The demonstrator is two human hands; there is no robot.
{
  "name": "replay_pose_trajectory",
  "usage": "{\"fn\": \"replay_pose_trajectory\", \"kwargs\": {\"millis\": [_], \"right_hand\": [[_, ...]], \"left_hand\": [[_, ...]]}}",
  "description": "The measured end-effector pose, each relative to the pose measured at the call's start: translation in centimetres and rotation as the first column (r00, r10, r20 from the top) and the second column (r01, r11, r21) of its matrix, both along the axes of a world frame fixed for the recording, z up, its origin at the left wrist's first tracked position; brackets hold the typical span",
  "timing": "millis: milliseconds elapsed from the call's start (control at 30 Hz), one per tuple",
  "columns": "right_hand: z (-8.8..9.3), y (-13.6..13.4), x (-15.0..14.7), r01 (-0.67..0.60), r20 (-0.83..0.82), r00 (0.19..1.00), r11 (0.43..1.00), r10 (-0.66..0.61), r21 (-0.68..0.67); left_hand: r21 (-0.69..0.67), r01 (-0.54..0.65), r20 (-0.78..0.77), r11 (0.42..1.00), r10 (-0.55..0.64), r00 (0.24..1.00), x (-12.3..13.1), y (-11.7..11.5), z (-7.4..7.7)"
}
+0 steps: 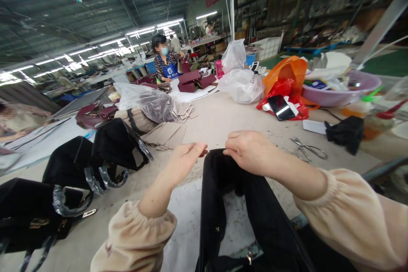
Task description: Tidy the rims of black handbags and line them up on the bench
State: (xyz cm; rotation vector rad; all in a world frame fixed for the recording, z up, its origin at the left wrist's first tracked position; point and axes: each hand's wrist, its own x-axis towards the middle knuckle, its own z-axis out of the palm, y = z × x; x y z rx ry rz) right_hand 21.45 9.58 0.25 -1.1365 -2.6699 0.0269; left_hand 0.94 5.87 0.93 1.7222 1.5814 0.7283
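Observation:
In front of me a black bag body (208,204) stands with its mouth toward me, showing a dark lining and pale material inside. My right hand (250,151) is closed at its far rim, thumb and fingers pinched against the edge. Just left of the bag's far corner is my left hand (185,163), its thumb and fingertips drawn together. Whatever lies between those fingertips is too small to make out. A small metal fitting (249,257) shows on the bag's near side.
Black handbags (116,144) with plastic-wrapped handles line the left. Scissors (307,151) and a black cloth (346,134) lie right. Beyond are a phone (281,107), orange bag (287,72), purple basin (338,93) and brown sheets (165,135). A masked co-worker (165,61) sits by maroon bags (196,80).

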Motion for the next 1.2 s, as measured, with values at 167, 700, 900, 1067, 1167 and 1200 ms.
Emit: {"fn": "replay_pose_trajectory", "kwargs": {"millis": [167, 700, 900, 1067, 1167, 1200], "right_hand": [[0.2, 0.0, 0.0, 0.002, 0.01, 1.0, 1.0, -0.002, -0.008], [1.0, -1.8, 1.1, 0.23, 0.123, 0.968, 0.971, -0.22, -0.069], [1.8, -2.2, 0.8, 0.26, 0.144, 0.959, 0.958, -0.243, -0.12], [2.4, -3.6, 1.9, 0.36, 0.187, 0.926, 0.915, -0.328, -0.182], [2.2, -4.9, 2.1, 0.389, 0.197, 0.915, 0.897, -0.351, -0.208], [2.2, -5.2, 2.0, 0.392, 0.194, 0.915, 0.894, -0.355, -0.216]], "left_hand": [[0.183, 0.165, -0.499, 0.969, -0.053, 0.865, 1.9, 0.1, -0.2], [0.185, 0.149, -0.846, 0.971, 0.08, 0.527, 4.0, 0.1, -0.2], [0.173, 0.083, -0.855, 0.981, 0.108, 0.507, 4.5, 0.2, -0.4], [0.176, 0.036, -0.847, 0.984, 0.132, 0.515, 5.1, -0.1, -0.2], [0.177, 0.005, -0.839, 0.984, 0.148, 0.524, 5.4, -0.5, 0.0], [0.177, -0.004, -0.836, 0.984, 0.152, 0.527, 5.6, -0.6, 0.2]]}}
